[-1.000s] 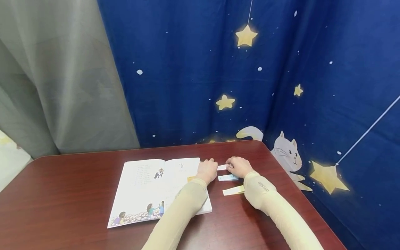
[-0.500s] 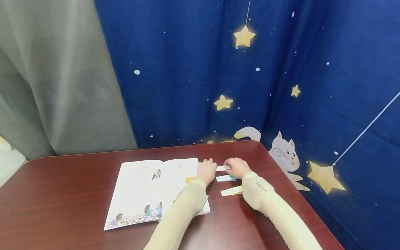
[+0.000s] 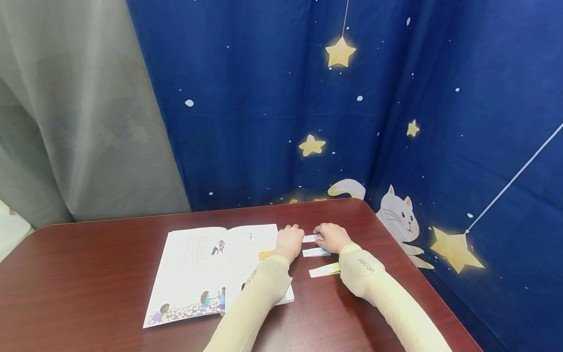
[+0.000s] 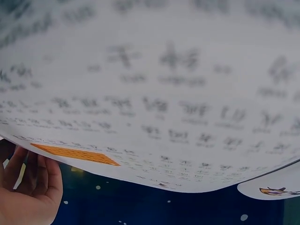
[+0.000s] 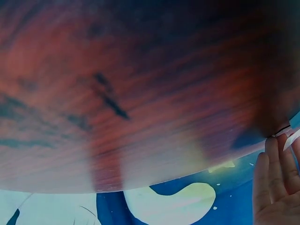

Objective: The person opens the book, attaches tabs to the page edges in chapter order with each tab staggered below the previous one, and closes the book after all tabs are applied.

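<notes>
A: Strips, count and lie?
B: Three. White strip (image 3: 311, 238) held between left hand (image 3: 289, 241) and right hand (image 3: 331, 237), both pinching its ends; long axis 9-to-3. Blue strip (image 3: 315, 252) and cream strip (image 3: 324, 269) lie flat toward 6 o'clock, much the same axis.
A: Book?
B: One open book (image 3: 206, 266), at 9 o'clock of the hands; orange tab (image 3: 266, 254) on its right page.
A: Room?
B: Table (image 3: 88, 274) edge close at 3 o'clock; bare wood toward 12.

Open book page (image 4: 154, 93) fills my view, print blurred, too soft to read. Orange strip (image 4: 75, 153) lies near page's lower left edge. My left hand (image 4: 26, 194) at bottom left corner, fingers (image 4: 52, 180) curled near page edge. Dark blue starred cloth (image 4: 154, 206) below.
</notes>
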A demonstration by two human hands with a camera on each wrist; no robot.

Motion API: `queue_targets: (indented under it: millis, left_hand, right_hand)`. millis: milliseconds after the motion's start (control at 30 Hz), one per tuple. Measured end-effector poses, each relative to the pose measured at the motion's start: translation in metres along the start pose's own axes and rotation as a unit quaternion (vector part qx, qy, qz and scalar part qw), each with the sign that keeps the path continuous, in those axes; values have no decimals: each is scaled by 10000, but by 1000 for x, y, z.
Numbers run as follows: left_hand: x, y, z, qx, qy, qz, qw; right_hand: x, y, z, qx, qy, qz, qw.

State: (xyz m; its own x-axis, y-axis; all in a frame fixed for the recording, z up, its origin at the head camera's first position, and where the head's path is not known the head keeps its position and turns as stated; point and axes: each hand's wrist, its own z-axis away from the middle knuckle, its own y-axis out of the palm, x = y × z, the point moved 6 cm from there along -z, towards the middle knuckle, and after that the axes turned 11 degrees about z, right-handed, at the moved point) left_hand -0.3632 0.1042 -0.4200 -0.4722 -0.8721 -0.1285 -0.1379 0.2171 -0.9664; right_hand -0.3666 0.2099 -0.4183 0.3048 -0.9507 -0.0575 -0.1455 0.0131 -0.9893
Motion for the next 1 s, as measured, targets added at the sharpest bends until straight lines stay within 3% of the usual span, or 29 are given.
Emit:
queue_targets:
  millis: [300,1000]
  left_hand:
    - [4,-2,1,121,-111,276,9995]
    - [3,-3,3,89,17,238,9997]
  right_hand:
    - [2,-3,1,49,-89,-33,9999]
    - [2,-5,1,159,20,-62,9999]
